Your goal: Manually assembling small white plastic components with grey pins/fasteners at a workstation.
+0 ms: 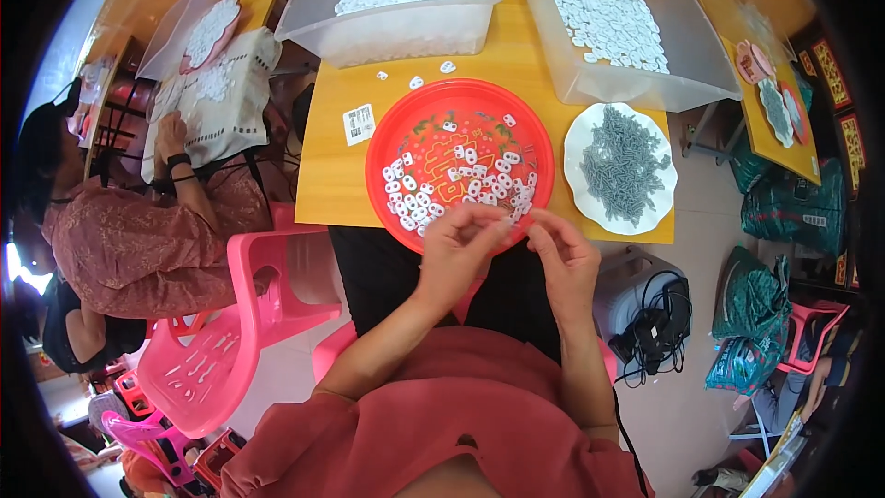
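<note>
1. Left hand and right hand meet at lower centre of frame, just over the near rim of the red round tray. Left fingertips are bunched together, pinching something small and white; the piece itself is too small to make out. Right thumb and forefinger are pressed together as well, tips pointing at the left hand; cannot tell what they pinch.
2. One red tray, centre of frame, gold pattern on its base, holding a loose heap of small white plastic pieces, mostly in its lower half; too many to count.
3. Three stray white pieces lie on the table just above the tray.
4. One white scalloped plate, right of the tray, piled with small grey parts.
5. Two clear plastic bins: one at upper centre, one at upper right, both holding white pieces.
6. One small white printed label left of the tray.
7. Surface: yellow-orange wooden table; a second similar table at the right edge.
8. One other person, left of frame, in a patterned pink top, hand on a white bag of pieces.
9. Room: one pink plastic chair at lower left, pale floor, black cables and green bags at lower right.
</note>
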The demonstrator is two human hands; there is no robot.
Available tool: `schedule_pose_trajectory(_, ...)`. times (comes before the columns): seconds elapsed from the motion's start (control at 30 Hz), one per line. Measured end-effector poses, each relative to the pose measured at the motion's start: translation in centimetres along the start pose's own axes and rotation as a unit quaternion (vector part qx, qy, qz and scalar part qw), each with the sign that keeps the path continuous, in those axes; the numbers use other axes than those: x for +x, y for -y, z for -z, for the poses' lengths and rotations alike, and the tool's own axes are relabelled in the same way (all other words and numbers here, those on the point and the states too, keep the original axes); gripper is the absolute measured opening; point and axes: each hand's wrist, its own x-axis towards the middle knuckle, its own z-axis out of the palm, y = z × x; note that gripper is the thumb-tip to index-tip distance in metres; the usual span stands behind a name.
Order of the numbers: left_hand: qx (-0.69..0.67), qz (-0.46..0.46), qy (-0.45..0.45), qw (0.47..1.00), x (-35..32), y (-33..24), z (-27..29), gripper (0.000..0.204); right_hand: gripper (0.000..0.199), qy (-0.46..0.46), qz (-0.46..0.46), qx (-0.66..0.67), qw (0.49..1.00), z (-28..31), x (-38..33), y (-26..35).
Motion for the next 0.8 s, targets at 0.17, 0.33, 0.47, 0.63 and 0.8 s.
schedule_pose_trajectory(0.17, -0.049, -0.032, -0.136, 0.989, -0.3, -2.4, 7.1, 0.013, 0.016, -0.033, 0.052, -0.096, 0.993, -0.4, 0.7, -0.2)
schedule_pose_trajectory(0.33, -0.158, -0.039, -0.16, 0.973, -0.1, -1.7, 11.4, 0.016, 0.019, 0.046, 0.268, -0.402, 0.874, -4.6, 1.4, 0.2)
schedule_pose_trajectory(0.47, -0.215, -0.028, -0.151, 0.965, -0.6, -1.9, 12.3, 0.016, 0.016, 0.146, 0.301, -0.488, 0.806, -8.0, 2.4, 0.7)
schedule_pose_trajectory(0.63, -0.204, -0.015, -0.139, 0.969, -0.2, -2.0, 13.0, 0.016, 0.017, 0.059, 0.266, -0.455, 0.848, -8.4, 6.6, 0.9)
schedule_pose_trajectory(0.8, -0.225, -0.004, -0.147, 0.963, 0.3, -2.2, 13.6, 0.017, 0.018, 0.247, 0.315, -0.435, 0.806, -9.8, 6.2, 0.7)
